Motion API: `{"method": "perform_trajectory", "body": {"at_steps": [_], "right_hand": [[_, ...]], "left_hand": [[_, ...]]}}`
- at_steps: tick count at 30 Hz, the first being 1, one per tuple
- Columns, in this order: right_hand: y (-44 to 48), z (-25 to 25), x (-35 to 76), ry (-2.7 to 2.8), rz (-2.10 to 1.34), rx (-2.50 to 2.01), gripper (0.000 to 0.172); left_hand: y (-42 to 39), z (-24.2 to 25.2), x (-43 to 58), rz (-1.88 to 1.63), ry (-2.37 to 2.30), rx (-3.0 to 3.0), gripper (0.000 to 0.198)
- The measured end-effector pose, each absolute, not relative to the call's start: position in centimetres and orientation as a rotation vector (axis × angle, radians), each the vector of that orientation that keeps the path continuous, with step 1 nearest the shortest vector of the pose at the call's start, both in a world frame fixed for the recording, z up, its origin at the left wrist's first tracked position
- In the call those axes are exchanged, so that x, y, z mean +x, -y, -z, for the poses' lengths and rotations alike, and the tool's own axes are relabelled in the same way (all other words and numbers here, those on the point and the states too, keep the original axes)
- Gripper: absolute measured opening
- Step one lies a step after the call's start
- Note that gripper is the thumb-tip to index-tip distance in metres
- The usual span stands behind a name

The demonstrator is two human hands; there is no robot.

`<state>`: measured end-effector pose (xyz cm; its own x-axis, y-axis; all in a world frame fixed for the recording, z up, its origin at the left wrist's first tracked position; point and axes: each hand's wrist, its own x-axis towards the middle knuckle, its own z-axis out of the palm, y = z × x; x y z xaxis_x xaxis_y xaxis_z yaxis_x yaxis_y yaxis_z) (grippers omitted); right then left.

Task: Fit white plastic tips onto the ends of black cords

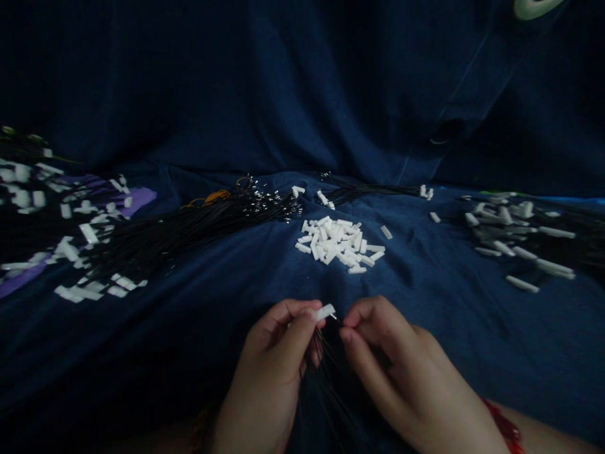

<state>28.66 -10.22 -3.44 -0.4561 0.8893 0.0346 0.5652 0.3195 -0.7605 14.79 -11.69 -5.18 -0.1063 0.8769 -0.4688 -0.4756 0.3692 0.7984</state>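
A small white connector (325,312) is pinched between the thumb and forefinger of my left hand (278,353). Thin black wires (326,378) hang down below it, beside my left fingers. My right hand (397,359) is just to the right, its thumb and forefinger pinching the end of a black wire whose silvery tip (334,316) is at the connector's right end. Whether that tip is inside the connector is too small to tell. Beyond my hands, a pile of loose white connectors (338,241) lies on the dark blue cloth (227,277).
Black wires with bare metal tips (208,214) lie left of the pile. More wires with white connectors (89,236) cover the far left, over something purple (139,200). Another connector bundle (515,233) is at the right. Blue cloth rises behind.
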Motion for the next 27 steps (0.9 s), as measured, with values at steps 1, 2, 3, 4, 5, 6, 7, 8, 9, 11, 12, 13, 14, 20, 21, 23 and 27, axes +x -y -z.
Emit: {"method": "perform_trajectory", "body": {"at_steps": [1, 2, 3, 4, 5, 6, 7, 8, 9, 11, 12, 13, 14, 20, 21, 23, 27], "right_hand": [[10.27, 3.48, 28.69, 2.151, -0.941, -1.286, 0.005], [10.33, 3.51, 28.74, 2.153, -0.924, -1.284, 0.005], [10.39, 3.55, 28.78, 2.154, -0.912, -1.277, 0.004], [10.47, 3.59, 28.82, 2.15, -0.899, -1.279, 0.004], [10.54, 3.64, 28.86, 2.146, -0.881, -1.284, 0.004], [10.61, 3.7, 28.88, 2.144, -0.859, -1.296, 0.004], [10.66, 3.76, 28.89, 2.146, -0.836, -1.309, 0.004], [10.69, 3.83, 28.89, 2.15, -0.809, -1.316, 0.005], [10.7, 3.89, 28.87, 2.15, -0.78, -1.317, 0.005], [10.65, 3.97, 28.78, 2.143, -0.722, -1.293, 0.006], [10.62, 4.0, 28.72, 2.139, -0.692, -1.281, 0.007], [10.58, 4.0, 28.65, 2.137, -0.665, -1.274, 0.007], [10.55, 3.99, 28.57, 2.136, -0.65, -1.275, 0.007], [10.64, 3.86, 28.36, 2.145, -0.675, -1.292, 0.007], [10.66, 3.87, 28.34, 2.143, -0.669, -1.297, 0.008], [10.66, 3.89, 28.27, 2.144, -0.656, -1.317, 0.008], [10.6, 3.94, 28.1, 2.148, -0.623, -1.335, 0.009]], "left_hand": [[11.65, 5.17, 14.78, -1.207, -1.19, 0.439, 0.008], [11.61, 5.16, 14.78, -1.205, -1.19, 0.442, 0.008], [11.56, 5.15, 14.78, -1.201, -1.195, 0.445, 0.008], [11.52, 5.14, 14.77, -1.2, -1.204, 0.448, 0.008], [11.49, 5.15, 14.76, -1.197, -1.212, 0.452, 0.008], [11.48, 5.18, 14.75, -1.197, -1.218, 0.454, 0.008], [11.5, 5.22, 14.74, -1.2, -1.218, 0.458, 0.009], [11.53, 5.27, 14.74, -1.204, -1.214, 0.467, 0.009], [11.57, 5.33, 14.73, -1.209, -1.211, 0.476, 0.009], [11.66, 5.43, 14.73, -1.213, -1.217, 0.495, 0.01], [11.7, 5.47, 14.72, -1.214, -1.229, 0.507, 0.01], [11.73, 5.51, 14.71, -1.211, -1.247, 0.52, 0.011], [11.76, 5.55, 14.68, -1.206, -1.266, 0.537, 0.012], [11.93, 5.84, 14.42, -1.188, -1.305, 0.606, 0.016], [11.95, 5.89, 14.41, -1.191, -1.304, 0.605, 0.016], [11.98, 5.96, 14.41, -1.192, -1.31, 0.612, 0.017], [11.94, 5.99, 14.45, -1.152, -1.334, 0.662, 0.018]]}}
